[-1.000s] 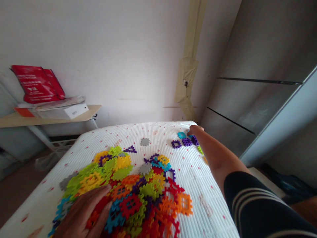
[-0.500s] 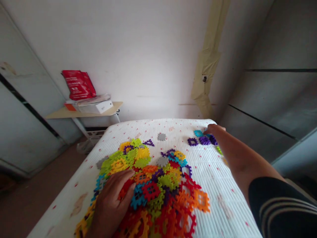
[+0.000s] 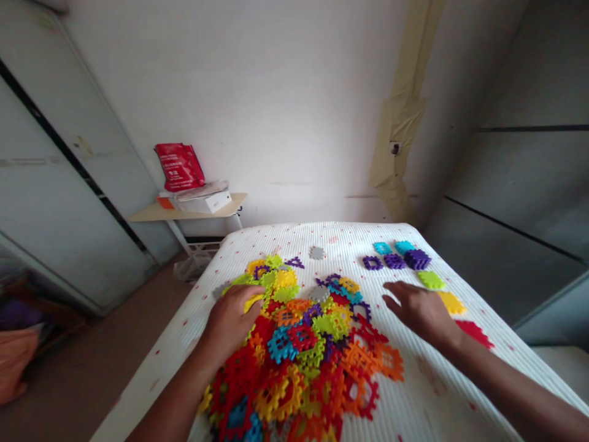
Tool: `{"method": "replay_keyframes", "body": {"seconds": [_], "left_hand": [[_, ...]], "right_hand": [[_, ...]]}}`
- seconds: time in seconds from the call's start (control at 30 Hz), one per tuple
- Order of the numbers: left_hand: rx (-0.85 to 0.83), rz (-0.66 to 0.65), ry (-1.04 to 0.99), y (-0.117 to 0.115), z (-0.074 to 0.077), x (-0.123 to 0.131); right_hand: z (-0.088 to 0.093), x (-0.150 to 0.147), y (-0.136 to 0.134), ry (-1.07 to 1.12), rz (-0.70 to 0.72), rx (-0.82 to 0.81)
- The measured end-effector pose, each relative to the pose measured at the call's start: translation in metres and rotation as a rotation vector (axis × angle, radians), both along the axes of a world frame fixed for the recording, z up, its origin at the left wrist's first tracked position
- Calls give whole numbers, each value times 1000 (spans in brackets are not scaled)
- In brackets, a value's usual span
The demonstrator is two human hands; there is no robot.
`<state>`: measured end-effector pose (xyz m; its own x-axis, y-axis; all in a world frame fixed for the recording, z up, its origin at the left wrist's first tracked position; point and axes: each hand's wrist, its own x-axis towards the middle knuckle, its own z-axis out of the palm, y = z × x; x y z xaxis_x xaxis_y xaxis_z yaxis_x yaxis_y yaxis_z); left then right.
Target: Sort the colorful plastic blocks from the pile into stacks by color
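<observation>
A heap of toothed plastic building tiles in many colours is spread over the white quilted cover. My left hand reaches over the heap's left side, thumb and fingers closed about a yellow tile. To the right of the heap, my right hand hangs over the cover with thumb and fingers apart, holding nothing. Beyond it lie stacked purple tiles, purple frame tiles and blue tiles. Green, yellow and red tiles run along the right edge.
A grey tile and a purple triangle lie behind the heap. At the back left, a small table bears a white box and a red bag. Grey cabinets stand at the right.
My right hand has come back from the far right tiles toward the heap, now without a tile. My left hand has moved forward onto the yellow tile. The view has shifted left.
</observation>
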<state>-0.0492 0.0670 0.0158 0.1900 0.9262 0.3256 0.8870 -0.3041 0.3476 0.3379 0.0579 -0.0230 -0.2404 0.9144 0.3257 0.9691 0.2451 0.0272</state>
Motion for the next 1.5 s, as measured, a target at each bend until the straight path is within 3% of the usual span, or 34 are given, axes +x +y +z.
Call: {"method": "replay_keyframes", "body": {"seconds": [0.1,0.2,0.4,0.57,0.83,1.13,1.33,1.5], "left_hand": [[-105,-30,219,29,2,11],[-151,-52,304,61,-6,23],[-202,-2,427,95,-35,39],[-182,-19,487,100,-42,41],[-158,4,415,81,-39,45],[-193,0,-11,60,-24,45],[-339,-68,-408,11,-11,53],[-379,-76,-542,-40,-7,62]], "right_hand": [[-31,0,-48,82,95,3],[-47,1,-73,114,140,39],[-48,-7,-78,70,100,1],[-45,-13,-74,70,36,-15],[-46,-12,-74,65,54,3],[-53,-10,-72,87,82,45],[-52,-11,-72,94,77,45],[-53,-7,-71,174,107,38]]}}
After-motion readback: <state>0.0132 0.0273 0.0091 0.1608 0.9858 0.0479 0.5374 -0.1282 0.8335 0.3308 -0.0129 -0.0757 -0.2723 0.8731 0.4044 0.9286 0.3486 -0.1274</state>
